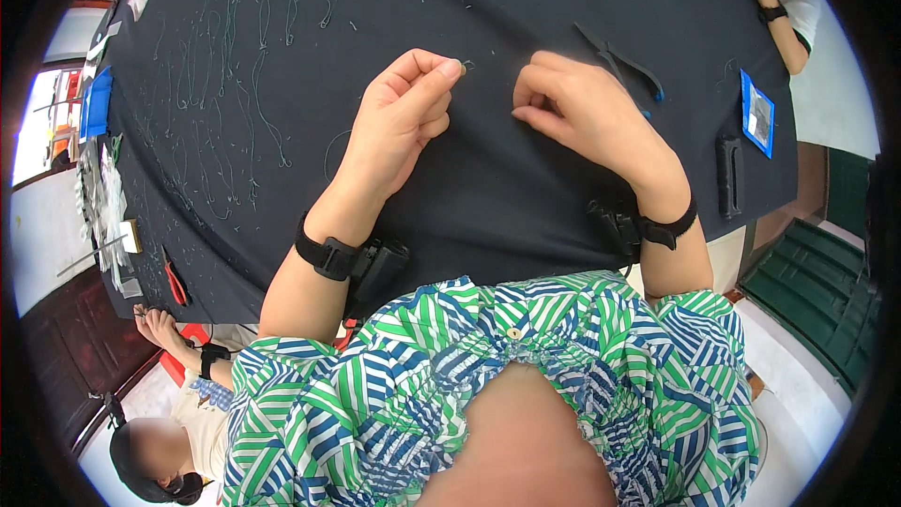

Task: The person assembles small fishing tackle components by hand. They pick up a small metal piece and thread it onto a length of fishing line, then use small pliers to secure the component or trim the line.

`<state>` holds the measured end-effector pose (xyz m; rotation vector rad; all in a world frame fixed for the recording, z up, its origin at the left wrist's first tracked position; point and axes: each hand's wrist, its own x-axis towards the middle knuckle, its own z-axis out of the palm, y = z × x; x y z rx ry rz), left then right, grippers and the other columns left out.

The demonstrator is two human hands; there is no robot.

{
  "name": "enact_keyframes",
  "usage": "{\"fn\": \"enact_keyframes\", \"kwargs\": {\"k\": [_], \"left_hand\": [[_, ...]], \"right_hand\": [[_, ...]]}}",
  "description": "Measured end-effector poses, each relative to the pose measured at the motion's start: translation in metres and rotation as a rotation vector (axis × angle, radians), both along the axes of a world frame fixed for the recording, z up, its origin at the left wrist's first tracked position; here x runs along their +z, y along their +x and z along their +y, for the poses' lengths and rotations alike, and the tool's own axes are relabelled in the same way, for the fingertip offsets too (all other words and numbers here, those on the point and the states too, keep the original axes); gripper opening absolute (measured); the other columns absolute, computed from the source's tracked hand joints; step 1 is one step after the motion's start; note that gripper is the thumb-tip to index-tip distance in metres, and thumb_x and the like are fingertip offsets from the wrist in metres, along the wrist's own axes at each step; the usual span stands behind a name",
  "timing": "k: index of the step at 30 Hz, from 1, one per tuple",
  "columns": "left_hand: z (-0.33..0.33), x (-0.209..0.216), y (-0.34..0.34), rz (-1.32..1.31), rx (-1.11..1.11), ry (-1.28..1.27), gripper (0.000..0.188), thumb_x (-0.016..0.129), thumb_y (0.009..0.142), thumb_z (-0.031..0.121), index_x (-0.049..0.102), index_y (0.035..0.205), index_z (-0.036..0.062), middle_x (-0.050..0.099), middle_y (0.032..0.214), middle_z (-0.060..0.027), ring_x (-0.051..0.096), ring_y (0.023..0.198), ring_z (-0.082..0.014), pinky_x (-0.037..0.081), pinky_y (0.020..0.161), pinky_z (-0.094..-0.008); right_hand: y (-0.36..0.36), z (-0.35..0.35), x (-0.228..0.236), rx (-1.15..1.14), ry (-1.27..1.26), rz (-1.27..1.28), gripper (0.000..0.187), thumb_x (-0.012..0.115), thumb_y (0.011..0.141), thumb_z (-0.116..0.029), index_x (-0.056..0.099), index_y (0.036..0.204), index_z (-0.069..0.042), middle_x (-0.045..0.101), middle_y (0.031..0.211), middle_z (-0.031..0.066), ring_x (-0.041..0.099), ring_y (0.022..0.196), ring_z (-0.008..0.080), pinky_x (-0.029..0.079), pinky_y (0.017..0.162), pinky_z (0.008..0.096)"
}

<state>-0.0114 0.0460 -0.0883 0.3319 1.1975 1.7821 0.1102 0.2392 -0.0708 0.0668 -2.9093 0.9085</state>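
My left hand (404,113) is closed in a pinch, thumb against forefinger. From its fingertips pokes a tiny loop of thin dark cord (470,65), and a fine strand curves out beside the wrist. To the right, my right hand (591,113) hovers over the black cloth with fingers curled and a small gap between thumb and forefinger. Nothing shows in that gap. Just beyond its knuckles lie dark pliers with blue handle ends (640,80), partly hidden by the hand.
Many green knotted cords (225,66) spread over the black cloth (488,188) at left, among scraps. Red-handled pliers (175,282) lie near the left edge. A blue-edged packet (757,115) and black case (728,176) sit at right. Other people's arms reach in at lower left and upper right.
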Motion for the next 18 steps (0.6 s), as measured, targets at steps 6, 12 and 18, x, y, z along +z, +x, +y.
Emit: {"fn": "enact_keyframes", "kwargs": {"k": [6, 12, 18], "left_hand": [[0.001, -0.001, -0.001, 0.007, -0.003, 0.01, 0.013, 0.058, 0.098, 0.02, 0.06, 0.099, 0.0073, 0.035, 0.065, 0.0099, 0.027, 0.055, -0.0004, 0.023, 0.048, -0.0175], [-0.001, -0.002, -0.002, 0.005, -0.011, 0.004, 0.013, 0.058, 0.098, 0.019, 0.06, 0.099, 0.0069, 0.035, 0.064, 0.0099, 0.027, 0.054, -0.0006, 0.023, 0.048, -0.0176], [0.001, -0.001, -0.001, 0.013, -0.01, 0.001, 0.013, 0.058, 0.098, 0.02, 0.06, 0.099, 0.0065, 0.035, 0.064, 0.0099, 0.028, 0.054, -0.0006, 0.024, 0.048, -0.0177]], "right_hand": [[0.0, 0.015, 0.006, -0.171, 0.079, 0.189, 0.008, 0.066, 0.083, -0.008, 0.062, 0.088, -0.004, 0.058, 0.081, 0.0077, 0.059, 0.068, 0.0224, 0.047, 0.061, 0.0315], [-0.002, 0.009, 0.004, -0.139, 0.012, 0.138, 0.009, 0.067, 0.081, -0.005, 0.063, 0.089, -0.004, 0.058, 0.081, 0.0066, 0.059, 0.067, 0.0205, 0.047, 0.061, 0.0304], [-0.002, 0.007, -0.001, -0.093, 0.064, 0.108, 0.004, 0.066, 0.081, -0.006, 0.064, 0.085, -0.006, 0.062, 0.083, 0.0078, 0.064, 0.073, 0.0253, 0.05, 0.063, 0.034]]}}
